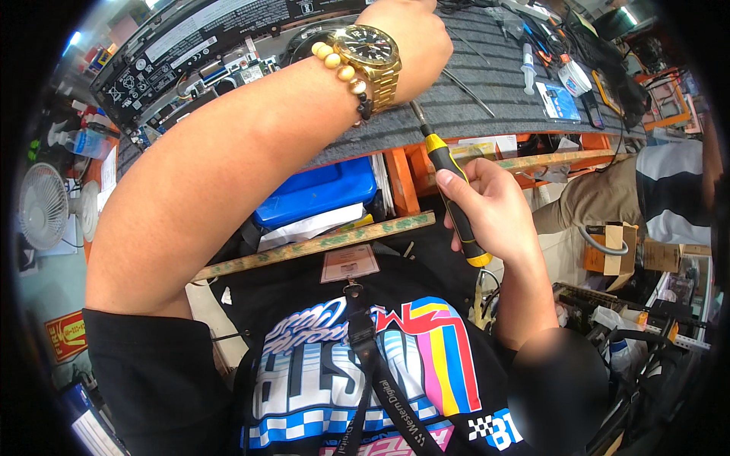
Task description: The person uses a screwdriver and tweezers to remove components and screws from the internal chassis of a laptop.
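My right hand (490, 209) is closed around the yellow-and-black handle of a screwdriver (449, 173). Its metal shaft slants up and left, with the tip close to my left wrist. My left arm reaches across the bench, a gold watch and a beaded bracelet at the wrist. At the top edge, my left hand (414, 45) shows its back; its fingers are hidden. Beside that hand and partly behind the forearm lies an opened laptop (152, 99), with a black battery and a circuit board exposed.
A grey ribbed mat (487, 64) covers the bench. A syringe (528, 68), a white tub (574, 78) and a blue packet (559, 102) lie to the right. Below the bench edge is a blue bin (319, 194). A fan (42, 205) stands left; another person's leg (593, 197) is at right.
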`<state>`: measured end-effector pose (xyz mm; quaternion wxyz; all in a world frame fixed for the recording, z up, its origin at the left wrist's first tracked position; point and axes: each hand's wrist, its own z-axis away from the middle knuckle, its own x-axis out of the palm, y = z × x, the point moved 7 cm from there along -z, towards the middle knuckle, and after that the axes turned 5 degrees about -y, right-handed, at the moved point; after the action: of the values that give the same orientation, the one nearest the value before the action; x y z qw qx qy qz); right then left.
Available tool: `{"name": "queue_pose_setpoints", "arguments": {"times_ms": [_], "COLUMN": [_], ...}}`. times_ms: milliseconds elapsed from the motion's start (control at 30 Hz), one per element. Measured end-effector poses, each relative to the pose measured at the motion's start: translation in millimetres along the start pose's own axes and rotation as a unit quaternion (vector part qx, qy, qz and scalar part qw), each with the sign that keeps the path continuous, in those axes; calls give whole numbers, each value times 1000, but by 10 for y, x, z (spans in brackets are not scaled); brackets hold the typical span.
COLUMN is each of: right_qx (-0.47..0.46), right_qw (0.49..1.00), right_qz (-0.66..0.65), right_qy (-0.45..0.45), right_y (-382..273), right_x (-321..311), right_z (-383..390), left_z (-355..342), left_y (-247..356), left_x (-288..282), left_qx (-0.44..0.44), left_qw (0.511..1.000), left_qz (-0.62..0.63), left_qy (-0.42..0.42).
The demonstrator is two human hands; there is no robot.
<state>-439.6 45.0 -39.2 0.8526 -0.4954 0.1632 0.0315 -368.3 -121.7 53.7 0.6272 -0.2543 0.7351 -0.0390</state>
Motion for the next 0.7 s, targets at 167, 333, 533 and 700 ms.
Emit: {"name": "queue_pose_setpoints", "arguments": {"times_ms": [167,333,533,700], "right_qx": [-2,-8,-10,-10], "right_qw": [1000,1000,1000,1000], "right_qz": [2,1,0,-2], "right_qy": [-3,-1,-10,-16], "right_y": [-5,-18,-28,-31], "right_x": [8,16,25,34], "right_z": [-11,-8,-18,-32], "left_z": [31,41,75,47], "left_y": [-9,0,21,-19], "left_x": [0,-33,-91,-5], "left_qx": [5,12,19,21], "left_qw": [1000,999,1000,1000], "left_qz": [-4,1,-17,-12], "left_qy": [23,41,13,19]}}
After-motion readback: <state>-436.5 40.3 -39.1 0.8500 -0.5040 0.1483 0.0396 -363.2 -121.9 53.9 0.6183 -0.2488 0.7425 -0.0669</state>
